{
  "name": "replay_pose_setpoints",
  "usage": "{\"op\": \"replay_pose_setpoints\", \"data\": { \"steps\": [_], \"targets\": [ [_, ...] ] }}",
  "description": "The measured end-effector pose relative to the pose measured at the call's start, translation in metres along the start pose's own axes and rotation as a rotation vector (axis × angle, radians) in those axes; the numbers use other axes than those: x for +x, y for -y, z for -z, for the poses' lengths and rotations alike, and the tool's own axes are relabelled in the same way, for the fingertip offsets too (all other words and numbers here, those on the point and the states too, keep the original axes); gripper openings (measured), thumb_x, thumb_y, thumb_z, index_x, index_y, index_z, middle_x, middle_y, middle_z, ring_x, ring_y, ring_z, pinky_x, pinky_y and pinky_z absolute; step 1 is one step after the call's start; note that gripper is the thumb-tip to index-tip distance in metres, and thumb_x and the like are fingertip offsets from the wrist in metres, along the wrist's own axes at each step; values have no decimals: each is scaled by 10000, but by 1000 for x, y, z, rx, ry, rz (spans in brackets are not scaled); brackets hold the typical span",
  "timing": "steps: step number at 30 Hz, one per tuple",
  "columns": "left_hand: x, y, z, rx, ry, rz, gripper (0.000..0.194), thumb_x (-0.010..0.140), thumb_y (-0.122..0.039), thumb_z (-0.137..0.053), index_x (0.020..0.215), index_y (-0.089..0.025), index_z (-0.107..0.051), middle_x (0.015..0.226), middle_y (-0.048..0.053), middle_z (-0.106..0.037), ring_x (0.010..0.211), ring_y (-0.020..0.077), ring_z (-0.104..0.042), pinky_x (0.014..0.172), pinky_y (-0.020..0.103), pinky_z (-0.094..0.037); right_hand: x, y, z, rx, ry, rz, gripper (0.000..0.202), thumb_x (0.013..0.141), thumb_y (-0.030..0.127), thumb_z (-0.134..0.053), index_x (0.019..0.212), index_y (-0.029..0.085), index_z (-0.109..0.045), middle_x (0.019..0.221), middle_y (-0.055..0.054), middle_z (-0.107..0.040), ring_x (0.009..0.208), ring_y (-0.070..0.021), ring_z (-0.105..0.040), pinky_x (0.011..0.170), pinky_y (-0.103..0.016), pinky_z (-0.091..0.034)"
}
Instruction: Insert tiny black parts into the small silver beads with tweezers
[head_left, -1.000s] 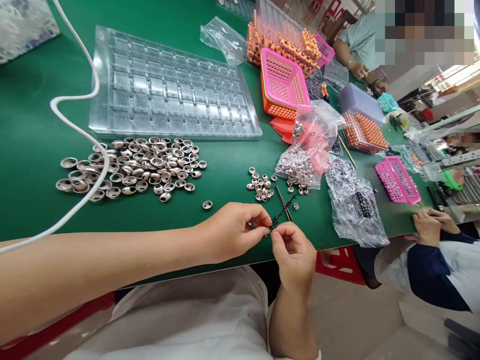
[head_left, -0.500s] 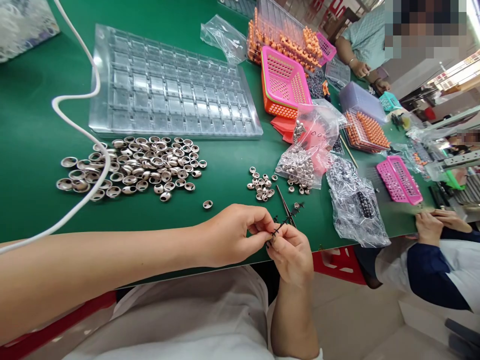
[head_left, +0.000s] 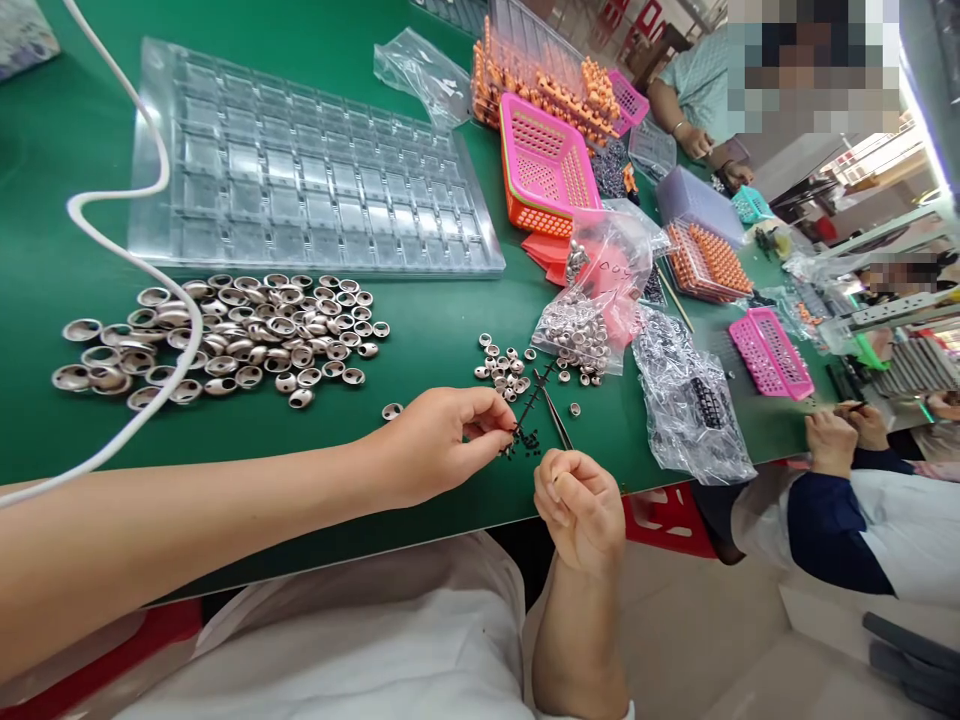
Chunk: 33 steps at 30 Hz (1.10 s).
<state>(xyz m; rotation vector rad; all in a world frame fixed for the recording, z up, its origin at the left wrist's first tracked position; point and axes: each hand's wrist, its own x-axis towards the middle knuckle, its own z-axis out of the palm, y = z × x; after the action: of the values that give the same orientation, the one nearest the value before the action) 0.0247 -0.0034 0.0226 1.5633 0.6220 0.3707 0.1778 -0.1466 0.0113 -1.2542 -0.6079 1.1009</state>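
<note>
Between the thumb and forefinger of my left hand (head_left: 450, 440) is one end of a thin black toothed strip (head_left: 531, 403), which slants up and away over the green table. Small black bits (head_left: 529, 442) lie beside those fingertips. My right hand (head_left: 581, 508) is closed near the table edge, fingertips pinched together; whatever it holds is too small to make out. Tweezers (head_left: 555, 412) lie just beyond it, crossing behind the strip's far part. Past the strip sits a small group of silver rings (head_left: 504, 368). A single ring (head_left: 391, 411) rests beyond my left hand.
A large pile of silver rings (head_left: 255, 330) lies left, below a clear compartment tray (head_left: 315, 170). A white cable (head_left: 196, 320) crosses the pile. Stacked baskets (head_left: 551, 160), a bag of rings (head_left: 585, 320) and crumpled plastic (head_left: 690, 400) stand right. Other people's hands (head_left: 832, 442) are farther right.
My hands have moved apart. The black strip is now in my left hand only, and black bits show on the table. The view has shifted slightly, so the table things appear farther left.
</note>
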Motion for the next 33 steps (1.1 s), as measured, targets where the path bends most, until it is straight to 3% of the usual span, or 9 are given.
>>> {"op": "replay_pose_setpoints", "data": {
  "steps": [4,7,12,20,26,33],
  "targets": [
    [-1,1,-1,-16,16,23,190,841,-375,-606,848,-191,-649,779,5,-713,715,155,-660,652,246,-521,-2,1,10,-568,-191,220,135,887,267,-673,775,198,-644,706,18,-548,569,-86,-464,501,-229,-362],
    [-1,2,-2,3,33,44,179,850,-360,-605,864,-190,-656,769,6,-716,707,158,-672,648,249,-534,0,2,17,-979,-134,374,98,927,201,-609,836,207,-646,770,2,-595,645,-112,-525,588,-251,-426],
    [-2,5,-2,-29,46,89,147,853,-331,-606,887,-195,-649,786,16,-743,754,182,-733,662,261,-573,5,-3,20,-1242,-15,520,117,954,144,-545,906,211,-629,802,-16,-608,681,-131,-548,650,-274,-456],
    [-1,2,-3,-81,53,130,129,856,-309,-603,877,-187,-638,780,24,-746,779,196,-755,697,287,-600,3,-4,18,-1241,-58,568,154,936,113,-557,999,210,-658,840,-34,-645,706,-146,-586,653,-288,-471],
    [-1,-2,-3,-110,51,138,106,844,-284,-604,861,-182,-627,773,16,-735,763,188,-745,690,276,-583,-8,-3,-2,-1002,-101,493,109,929,163,-613,998,234,-659,874,-29,-655,728,-144,-614,606,-269,-499],
    [-3,-4,-4,-68,42,100,110,836,-291,-600,840,-184,-626,750,3,-707,712,164,-703,639,245,-538,-9,-9,-17,-935,-125,469,68,907,173,-645,918,239,-634,830,2,-628,672,-116,-562,586,-248,-473]
  ]
}}
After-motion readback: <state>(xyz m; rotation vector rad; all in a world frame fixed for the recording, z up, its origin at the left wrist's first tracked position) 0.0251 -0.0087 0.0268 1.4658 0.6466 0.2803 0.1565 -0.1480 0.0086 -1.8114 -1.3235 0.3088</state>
